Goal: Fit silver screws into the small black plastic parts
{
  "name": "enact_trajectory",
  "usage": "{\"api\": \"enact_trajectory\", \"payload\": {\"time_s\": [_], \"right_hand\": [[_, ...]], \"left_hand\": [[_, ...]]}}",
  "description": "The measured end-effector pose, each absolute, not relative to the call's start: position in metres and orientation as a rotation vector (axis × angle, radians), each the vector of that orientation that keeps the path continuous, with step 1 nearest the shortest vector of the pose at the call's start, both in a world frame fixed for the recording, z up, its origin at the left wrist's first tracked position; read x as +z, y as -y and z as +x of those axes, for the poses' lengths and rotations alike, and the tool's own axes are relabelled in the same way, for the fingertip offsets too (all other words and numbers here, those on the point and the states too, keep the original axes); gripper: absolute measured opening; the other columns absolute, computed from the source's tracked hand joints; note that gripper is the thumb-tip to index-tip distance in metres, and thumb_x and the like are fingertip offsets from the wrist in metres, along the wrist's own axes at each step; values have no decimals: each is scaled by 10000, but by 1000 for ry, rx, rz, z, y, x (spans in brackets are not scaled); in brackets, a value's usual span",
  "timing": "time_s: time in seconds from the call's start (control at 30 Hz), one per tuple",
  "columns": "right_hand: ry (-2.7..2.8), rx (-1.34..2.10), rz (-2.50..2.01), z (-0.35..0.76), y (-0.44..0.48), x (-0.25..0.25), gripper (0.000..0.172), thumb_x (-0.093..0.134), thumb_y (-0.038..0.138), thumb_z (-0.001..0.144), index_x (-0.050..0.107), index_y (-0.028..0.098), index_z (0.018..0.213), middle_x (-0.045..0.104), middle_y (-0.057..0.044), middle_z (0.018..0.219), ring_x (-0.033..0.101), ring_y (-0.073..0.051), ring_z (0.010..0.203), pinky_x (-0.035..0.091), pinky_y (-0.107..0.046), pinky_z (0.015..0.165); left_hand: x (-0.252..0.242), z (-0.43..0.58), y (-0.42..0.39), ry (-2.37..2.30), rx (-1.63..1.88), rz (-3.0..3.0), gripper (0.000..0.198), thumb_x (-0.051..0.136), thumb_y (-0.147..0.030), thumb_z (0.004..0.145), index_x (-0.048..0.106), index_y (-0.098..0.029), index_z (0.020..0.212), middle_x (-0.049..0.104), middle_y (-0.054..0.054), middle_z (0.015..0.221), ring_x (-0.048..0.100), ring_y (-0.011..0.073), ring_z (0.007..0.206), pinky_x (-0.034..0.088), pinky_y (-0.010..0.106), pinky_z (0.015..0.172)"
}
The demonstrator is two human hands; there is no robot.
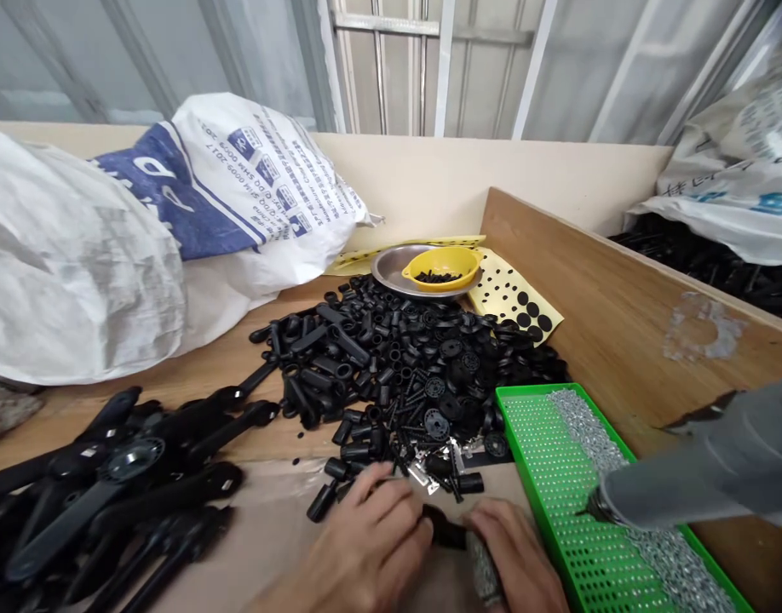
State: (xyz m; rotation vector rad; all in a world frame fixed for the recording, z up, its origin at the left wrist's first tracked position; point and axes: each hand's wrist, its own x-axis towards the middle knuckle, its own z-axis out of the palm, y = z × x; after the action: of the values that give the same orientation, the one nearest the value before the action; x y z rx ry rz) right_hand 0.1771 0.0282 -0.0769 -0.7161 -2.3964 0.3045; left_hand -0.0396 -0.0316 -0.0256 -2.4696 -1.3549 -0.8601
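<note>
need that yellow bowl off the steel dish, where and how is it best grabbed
Probably by the yellow bowl's small rim tab on its left side, coming from above-left. It sits upright in the steel dish, holds small black bits, and the wooden divider crowds the right.

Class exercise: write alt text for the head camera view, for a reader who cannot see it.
Two bare hands, left hand and right hand, hold a small black plastic part between them over a wooden workbench. Behind them lies a pile of black parts; a green perforated tray of small metal screws sits to the right.
</note>
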Motion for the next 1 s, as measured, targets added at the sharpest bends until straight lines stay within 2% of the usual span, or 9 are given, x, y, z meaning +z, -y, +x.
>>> {"api": "enact_trajectory", "payload": {"time_s": [0.1,0.17,0.33,0.47,0.6,0.7,0.8,0.9,1.0], "right_hand": [[2515,31,-675,177,-38,-75,599,407,64,630,456,138,1222,558,-121,1153,560,-256,1040,487,-330,863],[2545,-87,-694,172,-42,-69,627,403,45,564,483,132,1179,576,-121,1104,576,-262,990,515,-352,812],[2502,-233,-679,160,-42,-49,450,371,51,548,538,163,950,623,-111,892,618,-245,797,549,-351,615],[2509,-286,-667,168,-39,-49,482,369,70,577,532,142,1025,631,-119,969,620,-253,876,554,-364,697],[2608,-154,-715,177,-38,-56,508,396,84,647,497,146,1141,588,-112,1111,584,-248,1018,544,-356,813],[2574,-197,-712,172,-38,-56,486,376,67,644,512,134,1106,605,-130,1059,612,-259,966,571,-384,758],[2535,-275,-678,167,-40,-55,500,363,55,625,512,115,1098,623,-144,1016,636,-263,906,583,-393,704],[2572,-191,-649,170,-43,-59,504,383,74,648,484,130,1138,602,-134,1068,622,-242,948,570,-358,751],[2604,-44,-679,176,-43,-66,474,413,92,690,464,158,1156,571,-115,1106,590,-227,1007,537,-328,819]], "left_hand": [[-47,-31,48,1213,-1017,-2325,335,321,-124,982,632,-142,860,633,29,778,546,168,823,376,336,898],[-56,-24,53,1255,-986,-2365,320,332,-118,978,622,-159,849,636,20,796,556,152,789,430,284,809],[-72,-16,58,1450,-934,-2460,239,366,-180,977,582,-203,879,619,22,841,557,133,732,483,216,687],[-69,-23,61,1461,-1010,-2584,180,389,-201,966,560,-180,912,608,39,906,549,143,738,481,216,654],[-53,-30,66,1577,-1099,-2676,104,442,-132,904,534,-157,944,610,65,965,566,163,830,499,231,748],[-53,-28,66,1580,-1042,-2678,129,417,-142,916,538,-161,957,609,70,937,567,166,840,500,239,764],[-62,-23,63,1488,-1062,-2539,209,336,-145,954,544,-161,934,592,57,837,552,151,744,488,228,670],[-61,-23,57,1471,-1064,-2496,219,339,-184,963,548,-161,900,576,48,797,526,156,696,462,232,604],[-42,-27,47,1587,-915,-2569,142,419,-204,947,556,-171,931,579,53,877,529,172,789,463,267,705]]}}
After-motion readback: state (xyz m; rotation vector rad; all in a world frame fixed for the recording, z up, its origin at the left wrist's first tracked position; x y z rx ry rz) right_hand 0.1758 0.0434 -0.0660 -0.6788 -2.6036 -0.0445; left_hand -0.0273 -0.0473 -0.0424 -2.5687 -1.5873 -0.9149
